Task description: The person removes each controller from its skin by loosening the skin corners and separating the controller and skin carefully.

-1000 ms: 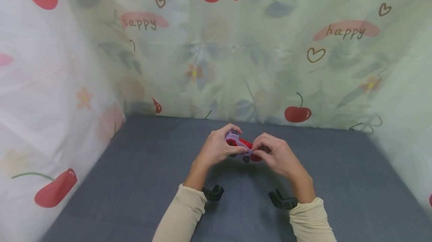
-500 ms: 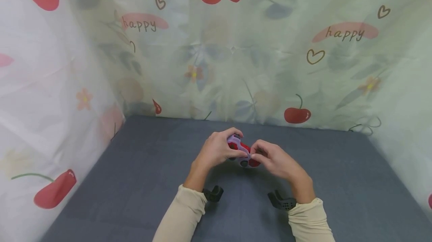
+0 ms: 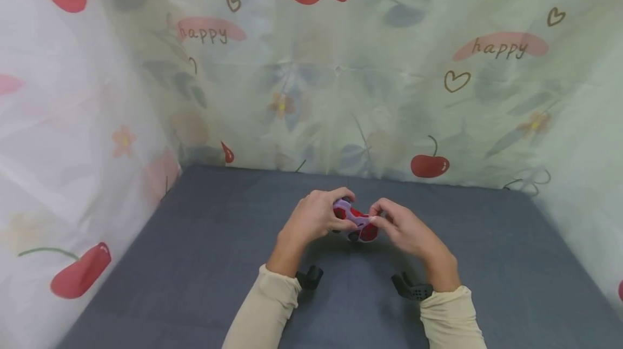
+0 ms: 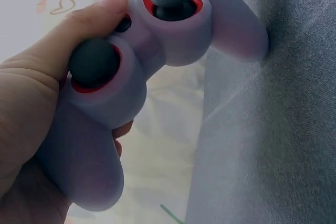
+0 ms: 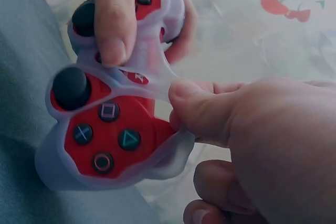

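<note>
A red game controller (image 5: 106, 136) with black thumbsticks and buttons is held above the table, inside a translucent lilac silicone cover (image 4: 86, 166). My left hand (image 3: 313, 216) grips one handle of it. In the left wrist view, the left thumb (image 4: 105, 17) lies across the controller's face beside a thumbstick (image 4: 94, 64). My right hand (image 3: 409, 230) pinches the cover's edge between thumb and index finger, near the middle of the controller. There the cover is stretched away from the red shell, as the right wrist view shows. The other right fingers (image 5: 218, 184) are curled below.
A dark grey cloth (image 3: 219, 241) covers the table. Pale curtains (image 3: 311, 111) printed with cherries and flowers stand behind and at both sides. Black mounts (image 3: 311, 277) sit at both wrists, next to cream sleeves (image 3: 263, 305).
Both hands and the controller have shifted slightly down and to the right. My right fingertips still pinch the cover, now a little farther right, and the left hand keeps its grip.
</note>
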Motion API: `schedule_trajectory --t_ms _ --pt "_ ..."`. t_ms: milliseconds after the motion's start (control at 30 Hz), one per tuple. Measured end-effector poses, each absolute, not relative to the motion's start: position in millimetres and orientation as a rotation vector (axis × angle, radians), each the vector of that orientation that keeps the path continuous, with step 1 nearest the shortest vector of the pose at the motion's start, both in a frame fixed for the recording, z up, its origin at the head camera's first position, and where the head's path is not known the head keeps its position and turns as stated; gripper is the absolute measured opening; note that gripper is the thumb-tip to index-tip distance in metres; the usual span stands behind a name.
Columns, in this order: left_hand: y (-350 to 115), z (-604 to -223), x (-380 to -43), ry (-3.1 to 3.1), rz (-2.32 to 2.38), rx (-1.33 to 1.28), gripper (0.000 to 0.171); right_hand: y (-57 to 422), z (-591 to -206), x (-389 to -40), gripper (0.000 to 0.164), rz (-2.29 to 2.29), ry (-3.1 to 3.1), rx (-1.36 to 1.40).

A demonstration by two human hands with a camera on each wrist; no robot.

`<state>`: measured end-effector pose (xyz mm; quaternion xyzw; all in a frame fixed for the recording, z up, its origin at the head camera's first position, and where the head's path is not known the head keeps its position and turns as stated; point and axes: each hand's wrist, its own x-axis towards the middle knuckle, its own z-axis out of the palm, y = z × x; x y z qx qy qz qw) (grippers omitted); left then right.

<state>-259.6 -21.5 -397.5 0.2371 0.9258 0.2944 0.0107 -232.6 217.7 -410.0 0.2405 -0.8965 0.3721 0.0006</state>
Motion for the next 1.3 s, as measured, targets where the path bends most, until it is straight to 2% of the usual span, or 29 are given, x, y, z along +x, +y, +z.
schedule_trajectory --t_ms 233,667,933,1067,1300 --pt "-25 -400 -262 2.855 0.962 0.742 0.047 225 -415 -237 0.008 1.172 -2.846 0.695" --pt "-31 -406 -269 2.765 1.125 0.605 0.048 233 -424 -241 0.008 1.198 -2.872 0.613" --pt "-38 -410 -276 2.675 1.244 0.555 0.048 236 -425 -242 0.012 1.257 -2.875 0.623" --pt "-41 -413 -279 2.646 1.287 0.548 0.048 235 -426 -242 0.008 1.277 -2.851 0.636" --pt "-42 -416 -281 2.64 1.293 0.525 0.052 229 -429 -244 0.01 1.238 -2.714 0.748"
